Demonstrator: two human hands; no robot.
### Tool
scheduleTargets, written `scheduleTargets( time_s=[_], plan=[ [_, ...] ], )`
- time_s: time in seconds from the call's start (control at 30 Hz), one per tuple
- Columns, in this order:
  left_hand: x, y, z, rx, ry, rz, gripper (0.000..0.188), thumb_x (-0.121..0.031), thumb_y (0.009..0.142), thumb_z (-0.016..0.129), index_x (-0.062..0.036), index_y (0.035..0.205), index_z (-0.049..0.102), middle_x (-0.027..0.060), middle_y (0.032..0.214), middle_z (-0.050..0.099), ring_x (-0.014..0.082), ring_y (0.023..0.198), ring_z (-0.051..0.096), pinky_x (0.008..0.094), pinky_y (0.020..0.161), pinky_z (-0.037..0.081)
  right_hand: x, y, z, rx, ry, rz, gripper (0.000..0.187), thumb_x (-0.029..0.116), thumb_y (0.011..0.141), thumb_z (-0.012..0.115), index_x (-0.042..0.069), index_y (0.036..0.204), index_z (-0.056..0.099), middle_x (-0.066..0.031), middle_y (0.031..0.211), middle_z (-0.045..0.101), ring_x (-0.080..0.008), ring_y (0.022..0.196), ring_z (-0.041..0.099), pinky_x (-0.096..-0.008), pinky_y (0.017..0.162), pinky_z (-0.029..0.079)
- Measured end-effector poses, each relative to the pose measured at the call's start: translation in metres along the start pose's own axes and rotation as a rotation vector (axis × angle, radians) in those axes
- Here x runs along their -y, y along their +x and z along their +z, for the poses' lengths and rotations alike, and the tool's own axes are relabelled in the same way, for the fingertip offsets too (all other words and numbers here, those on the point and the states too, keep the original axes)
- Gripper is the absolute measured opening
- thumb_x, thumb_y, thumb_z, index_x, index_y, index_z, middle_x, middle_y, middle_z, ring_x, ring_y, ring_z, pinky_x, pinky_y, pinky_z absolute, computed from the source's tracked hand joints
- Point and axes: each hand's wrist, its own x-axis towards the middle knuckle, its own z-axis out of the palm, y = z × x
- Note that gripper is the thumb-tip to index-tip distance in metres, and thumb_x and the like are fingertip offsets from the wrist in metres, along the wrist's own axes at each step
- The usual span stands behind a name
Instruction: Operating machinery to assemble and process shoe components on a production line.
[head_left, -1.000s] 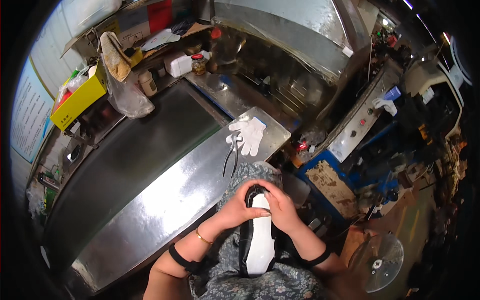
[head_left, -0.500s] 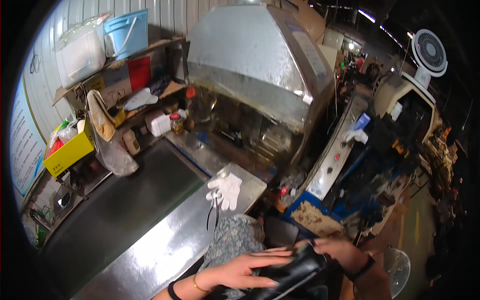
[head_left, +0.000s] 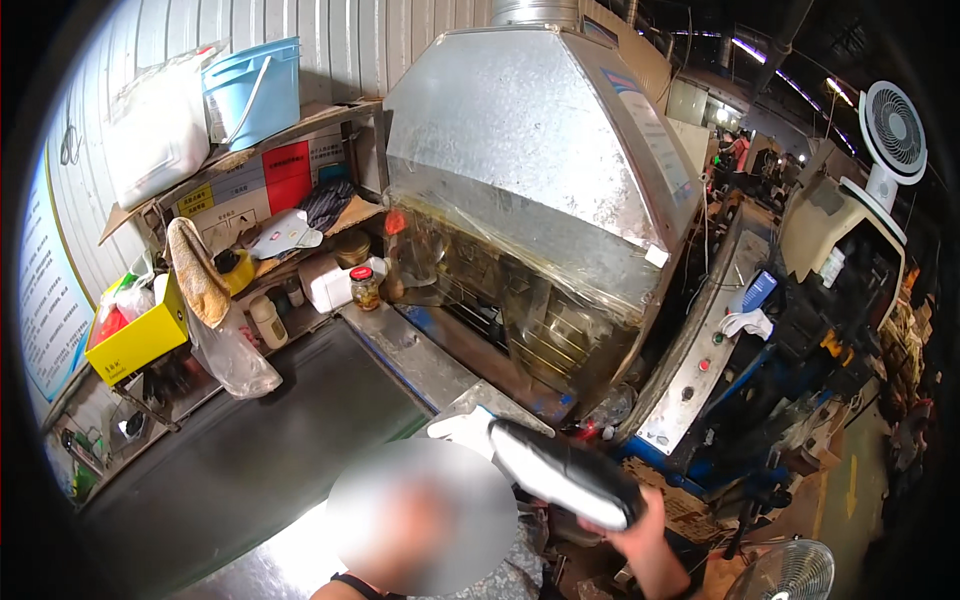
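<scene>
My right hand point(head_left: 640, 528) grips one end of a long black shoe-shaped piece point(head_left: 565, 470) with a broad white face. It is held up at a slant over the front of the work surface. My left forearm reaches in from the lower edge. A blurred grey oval covers my left hand point(head_left: 415, 520), so its fingers are hidden. A white glove point(head_left: 462, 428) lies on the metal surface just beyond, partly covered by the oval and the black piece. Patterned grey cloth point(head_left: 505, 565) shows below the oval.
A dark conveyor belt point(head_left: 300, 400) runs along the left toward a metal-hooded machine point(head_left: 520, 130). Shelves point(head_left: 280, 115) hold a blue bucket point(head_left: 255, 95); a yellow box point(head_left: 140, 335) sits lower left. On the right are a control panel point(head_left: 690, 370) and a fan point(head_left: 785, 575).
The black piece has risen forward and turned, showing its white face. My left hand is now apart from it, farther left. The pliers are hidden from sight. The view has shifted slightly.
</scene>
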Motion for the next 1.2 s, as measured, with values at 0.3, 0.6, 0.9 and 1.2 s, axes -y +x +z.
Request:
scheduleTargets(
  time_s=[0.3, 0.6, 0.9, 1.2],
  plan=[
    [-0.006, 0.012, 0.0, -0.033, -0.014, 0.002, 0.051, -0.044, 0.087, 0.059, -0.0104, 0.126, 0.062, 0.0234, 0.136, 0.05, 0.0417, 0.129, 0.042, 0.0513, 0.109, 0.031, -0.004, 0.351, -0.007, -0.152, -1.909, -0.878, 0.049, 0.015, 0.078, 0.07, 0.01, 0.126, 0.058, -0.0229, 0.131, 0.055, -0.0393, 0.128, 0.046, -0.0417, 0.109, 0.037],
    [0.004, -0.003, 0.001, -0.048, 0.014, -0.004, 0.052, -0.045, 0.088, 0.058, -0.0107, 0.127, 0.06, 0.0228, 0.137, 0.049, 0.0413, 0.13, 0.041, 0.0507, 0.109, 0.03, -0.094, 0.108, 0.132, 1.0, -1.392, 0.018, 0.033, 0.021, 0.095, 0.061, 0.004, 0.123, 0.061, -0.0151, 0.118, 0.066, -0.0261, 0.097, 0.065, -0.0332, 0.087, 0.05],
    [0.007, -0.018, 0.003, -0.274, -0.441, -0.222, 0.038, -0.032, 0.087, 0.065, -0.0061, 0.115, 0.065, 0.0209, 0.117, 0.062, 0.0347, 0.111, 0.057, 0.0423, 0.097, 0.044, -0.174, -0.049, 0.048, 0.908, -1.573, -0.519, 0.016, 0.022, 0.083, 0.073, 0.007, 0.079, 0.072, -0.0102, 0.069, 0.066, -0.0248, 0.056, 0.062, -0.0377, 0.053, 0.049],
    [-0.161, -0.136, -0.111, -0.05, -0.435, 0.425, 0.048, -0.034, 0.082, 0.069, -0.003, 0.118, 0.062, 0.02, 0.125, 0.059, 0.0407, 0.115, 0.055, 0.0475, 0.1, 0.043, -0.179, -0.047, 0.037, 0.836, -1.571, -0.937, 0.017, 0.025, 0.079, 0.071, 0.013, 0.068, 0.066, -0.0047, 0.06, 0.056, -0.0214, 0.05, 0.054, -0.0367, 0.046, 0.042]
  ],
)
